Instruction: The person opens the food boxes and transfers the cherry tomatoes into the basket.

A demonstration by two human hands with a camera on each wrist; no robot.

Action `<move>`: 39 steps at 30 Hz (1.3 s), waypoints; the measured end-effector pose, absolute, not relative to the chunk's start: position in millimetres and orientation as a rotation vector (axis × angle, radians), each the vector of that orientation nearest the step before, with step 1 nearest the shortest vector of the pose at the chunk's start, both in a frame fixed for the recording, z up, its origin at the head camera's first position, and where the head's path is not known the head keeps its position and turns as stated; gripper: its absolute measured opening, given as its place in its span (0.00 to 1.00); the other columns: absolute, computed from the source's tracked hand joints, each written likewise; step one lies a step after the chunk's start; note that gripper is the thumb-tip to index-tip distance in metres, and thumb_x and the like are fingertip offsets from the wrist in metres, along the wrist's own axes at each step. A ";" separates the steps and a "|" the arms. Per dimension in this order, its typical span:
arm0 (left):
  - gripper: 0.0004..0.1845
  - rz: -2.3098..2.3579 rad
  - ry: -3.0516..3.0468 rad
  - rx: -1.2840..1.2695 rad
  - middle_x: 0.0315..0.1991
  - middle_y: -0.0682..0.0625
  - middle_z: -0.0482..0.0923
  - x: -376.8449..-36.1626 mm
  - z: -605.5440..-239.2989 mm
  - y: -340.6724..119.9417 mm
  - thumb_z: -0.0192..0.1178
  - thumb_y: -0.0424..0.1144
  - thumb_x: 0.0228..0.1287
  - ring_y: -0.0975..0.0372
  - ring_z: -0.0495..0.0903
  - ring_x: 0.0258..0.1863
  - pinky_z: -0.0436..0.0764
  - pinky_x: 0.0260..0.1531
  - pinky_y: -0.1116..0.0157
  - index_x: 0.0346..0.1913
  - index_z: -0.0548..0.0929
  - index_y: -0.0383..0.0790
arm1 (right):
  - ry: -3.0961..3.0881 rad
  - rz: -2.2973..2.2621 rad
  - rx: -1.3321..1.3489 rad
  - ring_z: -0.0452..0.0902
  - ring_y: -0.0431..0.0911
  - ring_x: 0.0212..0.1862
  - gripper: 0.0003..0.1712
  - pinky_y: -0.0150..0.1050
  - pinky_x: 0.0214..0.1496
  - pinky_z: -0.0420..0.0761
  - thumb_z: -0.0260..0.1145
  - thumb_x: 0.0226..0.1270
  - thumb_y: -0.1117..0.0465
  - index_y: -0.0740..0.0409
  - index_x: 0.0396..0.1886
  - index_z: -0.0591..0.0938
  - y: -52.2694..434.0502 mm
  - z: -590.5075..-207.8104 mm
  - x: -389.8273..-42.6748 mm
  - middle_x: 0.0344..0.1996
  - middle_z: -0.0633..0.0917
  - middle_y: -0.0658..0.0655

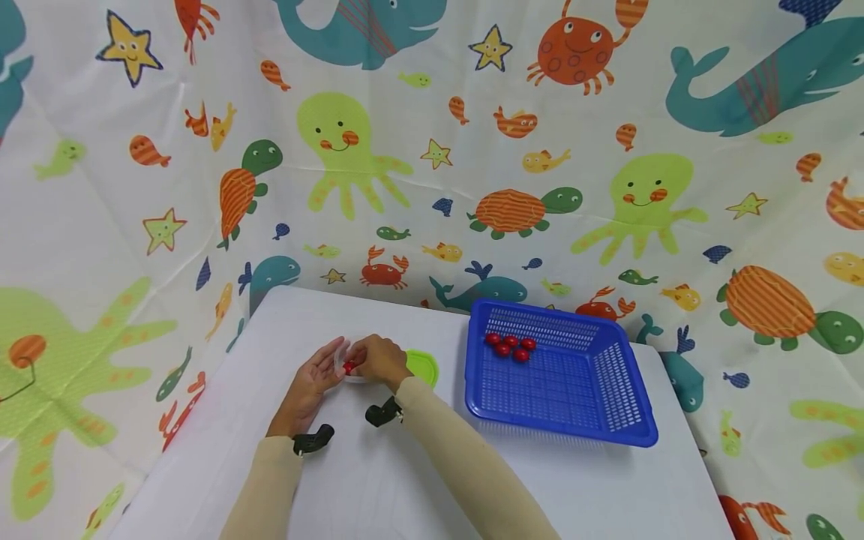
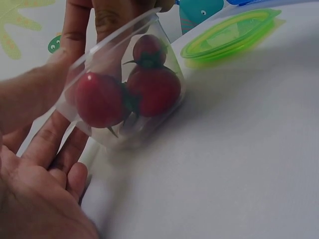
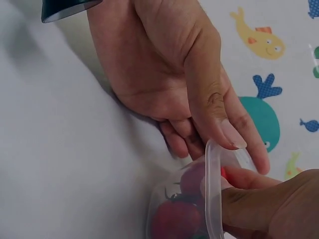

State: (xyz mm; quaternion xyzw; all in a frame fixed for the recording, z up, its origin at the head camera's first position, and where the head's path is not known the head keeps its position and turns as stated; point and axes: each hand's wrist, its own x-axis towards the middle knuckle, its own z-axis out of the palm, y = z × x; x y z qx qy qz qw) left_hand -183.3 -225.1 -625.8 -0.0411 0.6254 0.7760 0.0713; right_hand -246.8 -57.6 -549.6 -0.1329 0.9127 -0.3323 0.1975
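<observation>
Tomatoes point(image 2: 149, 89), small and red, sit inside a clear plastic container point(image 2: 119, 84) tipped on its side on the white tabletop point(image 1: 405, 480), left of centre. Both hands are close together on it: the left hand point(image 1: 312, 382) cups it with thumb on the rim, and the right hand point(image 1: 379, 360) reaches fingers into its mouth. A green lid point(image 1: 422, 366) lies just right. Farther right, a blue basket point(image 1: 607, 405) holds more red tomatoes point(image 1: 510, 346).

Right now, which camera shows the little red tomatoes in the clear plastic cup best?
The left wrist view: three little red tomatoes fill the clear plastic cup close up. The right wrist view shows them partly, cut off; the head view shows only a red speck between both hands.
</observation>
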 end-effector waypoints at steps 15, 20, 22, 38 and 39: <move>0.39 2.342 1.867 -0.136 0.86 0.48 0.56 -183.0 -626.0 -225.7 0.64 0.38 0.78 0.52 0.55 0.86 0.74 0.67 0.79 0.85 0.59 0.50 | 2.504 -0.865 -0.504 0.80 0.39 0.43 0.12 0.38 0.49 0.82 0.72 0.74 0.50 0.40 0.53 0.91 -53.2 -550.0 -249.8 0.42 0.90 0.43; 0.39 2.356 1.848 -0.115 0.87 0.47 0.55 -183.7 -626.8 -226.8 0.63 0.37 0.78 0.53 0.57 0.85 0.75 0.66 0.78 0.85 0.58 0.49 | 2.463 -0.932 -0.538 0.80 0.40 0.45 0.14 0.38 0.51 0.84 0.75 0.71 0.50 0.41 0.54 0.91 -49.4 -551.9 -251.3 0.43 0.90 0.43; 0.39 2.359 1.843 -0.116 0.87 0.48 0.55 -184.1 -627.1 -226.6 0.63 0.37 0.78 0.53 0.57 0.85 0.75 0.66 0.78 0.85 0.58 0.49 | 2.453 -0.952 -0.540 0.80 0.39 0.46 0.14 0.38 0.51 0.84 0.75 0.70 0.49 0.41 0.53 0.92 -48.1 -552.3 -251.6 0.43 0.90 0.43; 0.39 2.333 1.878 -0.144 0.88 0.49 0.53 -183.9 -625.8 -225.8 0.63 0.35 0.78 0.51 0.51 0.87 0.77 0.64 0.78 0.85 0.59 0.52 | 2.380 -1.311 -0.462 0.82 0.44 0.55 0.13 0.38 0.56 0.89 0.69 0.77 0.55 0.42 0.58 0.89 -31.7 -549.7 -246.7 0.51 0.89 0.49; 0.39 2.334 1.872 -0.140 0.88 0.49 0.52 -183.8 -626.0 -226.3 0.62 0.35 0.78 0.51 0.51 0.87 0.77 0.64 0.78 0.85 0.58 0.51 | 2.375 -1.329 -0.461 0.82 0.44 0.56 0.14 0.39 0.57 0.89 0.69 0.77 0.55 0.42 0.58 0.89 -30.6 -548.4 -246.4 0.52 0.89 0.49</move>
